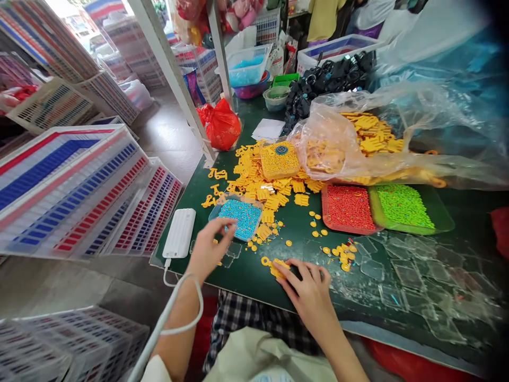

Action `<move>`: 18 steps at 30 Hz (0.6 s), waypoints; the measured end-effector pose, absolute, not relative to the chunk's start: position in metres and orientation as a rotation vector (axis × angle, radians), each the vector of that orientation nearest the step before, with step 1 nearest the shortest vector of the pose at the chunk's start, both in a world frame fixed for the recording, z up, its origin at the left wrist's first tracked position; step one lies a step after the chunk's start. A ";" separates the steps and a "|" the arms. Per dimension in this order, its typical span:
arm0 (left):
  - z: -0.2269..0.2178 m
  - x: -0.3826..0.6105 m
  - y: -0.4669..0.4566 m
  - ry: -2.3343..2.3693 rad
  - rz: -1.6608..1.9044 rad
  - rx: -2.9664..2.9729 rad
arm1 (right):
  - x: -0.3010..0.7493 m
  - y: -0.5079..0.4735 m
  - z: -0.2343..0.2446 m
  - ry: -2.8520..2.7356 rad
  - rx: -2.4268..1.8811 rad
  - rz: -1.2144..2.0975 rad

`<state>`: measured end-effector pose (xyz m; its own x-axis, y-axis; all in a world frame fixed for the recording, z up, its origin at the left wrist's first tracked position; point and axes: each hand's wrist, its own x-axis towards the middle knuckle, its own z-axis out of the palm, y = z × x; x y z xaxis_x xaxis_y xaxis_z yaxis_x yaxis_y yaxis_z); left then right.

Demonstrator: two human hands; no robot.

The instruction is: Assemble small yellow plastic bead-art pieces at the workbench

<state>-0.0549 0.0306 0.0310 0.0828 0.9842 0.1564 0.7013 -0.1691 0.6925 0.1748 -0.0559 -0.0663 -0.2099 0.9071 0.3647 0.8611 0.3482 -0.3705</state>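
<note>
On the green table (246, 278), round blue beads (246, 215) are partly hidden by the left hand (207, 249), grip unclear; a flat yellow piece (274, 271) is held by the right hand (310, 289).

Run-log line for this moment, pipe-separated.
left hand: at blue bead tray | right hand: touching yellow piece | nearby: red bead tray, green bead tray

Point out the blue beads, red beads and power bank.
Blue beads (245, 214): head view, on the heap's top.
Red beads (348, 207): head view, middle of the heap.
Power bank (180, 232): head view, upper face.
</note>
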 end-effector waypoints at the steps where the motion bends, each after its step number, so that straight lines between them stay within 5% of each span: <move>1: 0.040 -0.065 0.041 1.722 0.823 1.931 | 0.174 -0.056 -0.066 -2.100 -1.531 0.120; 10: 0.043 -0.072 0.100 1.392 -0.047 2.227 | 0.171 -0.055 -0.062 -2.056 -1.534 0.142; 18: 0.042 -0.064 0.116 1.465 -0.388 2.282 | 0.180 -0.051 -0.068 -2.141 -1.453 0.127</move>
<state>-0.0636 0.1159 0.0424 0.4124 0.8001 -0.4356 0.9109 -0.3711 0.1806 0.1800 -0.0513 -0.0676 -0.2693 0.8841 0.3820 0.8326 0.4130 -0.3690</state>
